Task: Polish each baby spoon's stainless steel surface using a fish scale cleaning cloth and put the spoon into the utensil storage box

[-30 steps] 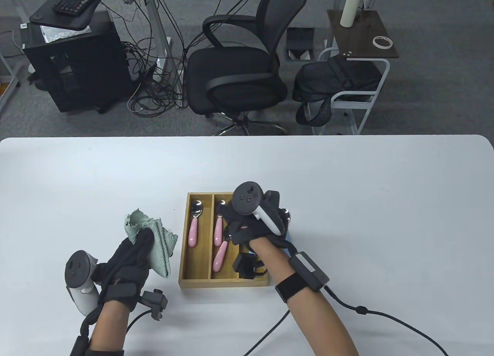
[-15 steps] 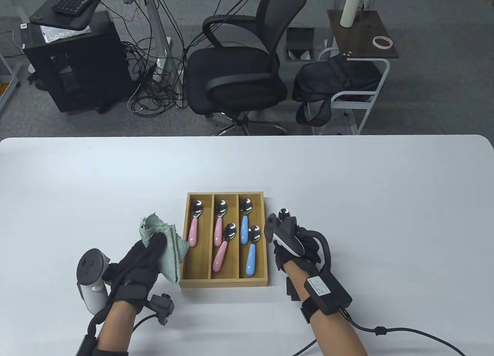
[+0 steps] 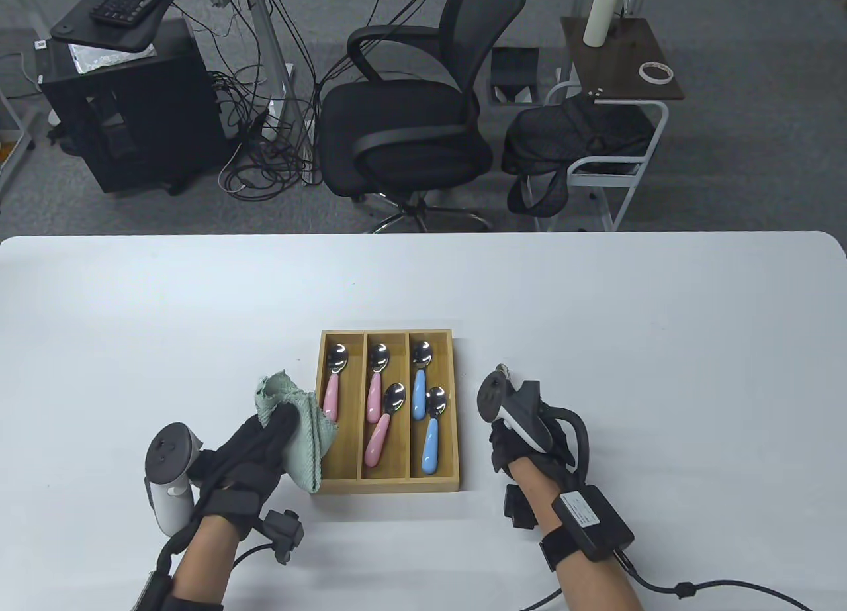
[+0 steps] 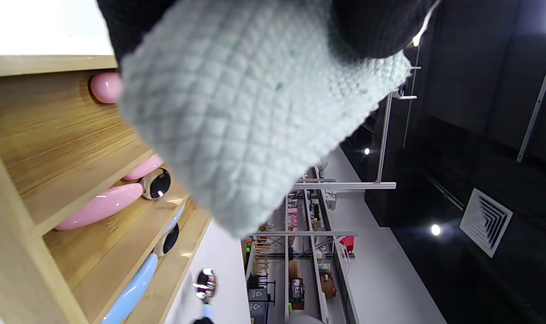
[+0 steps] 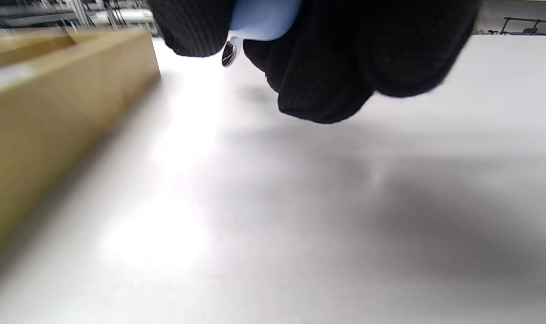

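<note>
A wooden utensil box sits at the table's near centre with three compartments. One pink-handled spoon lies in the left one, two pink ones in the middle, two blue ones in the right. My left hand grips a pale green cloth that overhangs the box's left edge; the left wrist view shows the cloth above the box. My right hand is just right of the box, curled round a blue-handled spoon whose steel bowl points away.
The white table stretches wide to the right and behind the box. Glove cables trail off the near edge. Beyond the table stand an office chair and a small side table.
My right hand drew back out of the box's right compartment and closed on the blue spoon lying right of the box. My left hand carried the cloth rightward to the box's edge.
</note>
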Tool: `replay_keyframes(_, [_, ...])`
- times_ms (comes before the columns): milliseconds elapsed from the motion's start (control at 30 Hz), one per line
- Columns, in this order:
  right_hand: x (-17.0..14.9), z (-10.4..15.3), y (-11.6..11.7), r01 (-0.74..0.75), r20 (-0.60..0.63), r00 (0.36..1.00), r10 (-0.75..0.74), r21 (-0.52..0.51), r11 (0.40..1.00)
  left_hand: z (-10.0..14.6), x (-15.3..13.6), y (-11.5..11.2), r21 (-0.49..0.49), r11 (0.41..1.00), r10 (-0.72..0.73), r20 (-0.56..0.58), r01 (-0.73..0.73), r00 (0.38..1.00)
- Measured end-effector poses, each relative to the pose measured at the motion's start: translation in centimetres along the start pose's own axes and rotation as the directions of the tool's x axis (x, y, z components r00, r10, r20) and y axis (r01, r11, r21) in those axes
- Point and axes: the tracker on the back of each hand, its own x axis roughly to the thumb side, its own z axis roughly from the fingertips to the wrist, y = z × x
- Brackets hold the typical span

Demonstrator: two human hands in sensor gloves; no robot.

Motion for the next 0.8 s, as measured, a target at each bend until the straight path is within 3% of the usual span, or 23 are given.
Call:
replay_keyframes(100, [0.2, 2.8, -2.2, 0.163, 0.132, 0.979, -0.156, -0.047, 0.986, 0.0, -0.2, -0.4, -0.015, 1.000, -0.003, -0.007, 0.003, 1.000])
replay_keyframes(167, [1.2, 5.5, -3.3, 0.350, 0.327, 0.878, -0.349, 0.059, 0.935, 0.0, -0.3, -0.7, -0.032, 0.999, 0.006, -0.012, -0.007, 1.000])
replay_keyframes(233, [2.3, 7.6, -3.4, 0.446, 0.406, 0.792, -0.456, 0.125, 0.886, 0.0, -0.4, -0.9, -0.044, 0.999, 0.022, -0.017, -0.023, 1.000])
replay_keyframes(333, [4.0, 10.4, -2.4, 0.462, 0.525, 0.720, -0.454, 0.125, 0.878, 0.0, -0.6, -1.3, -0.060, 0.997, 0.041, -0.026, -0.042, 0.999])
replay_keyframes(467, [4.8, 12.2, -1.8, 0.459, 0.593, 0.675, -0.439, 0.127, 0.879, -0.1, -0.7, -1.9, -0.089, 0.996, 0.025, -0.034, -0.028, 0.999])
replay_keyframes(567, [5.4, 12.7, -1.0, 0.469, 0.596, 0.685, -0.419, 0.080, 0.880, -0.1, -0.9, -2.4, -0.109, 0.993, 0.040, -0.040, -0.044, 0.998])
replay_keyframes(800, [5.6, 12.5, -0.2, 0.474, 0.579, 0.660, -0.478, 0.173, 0.863, -0.1, -1.1, -3.4, -0.185, 0.980, 0.069, -0.028, -0.073, 0.997])
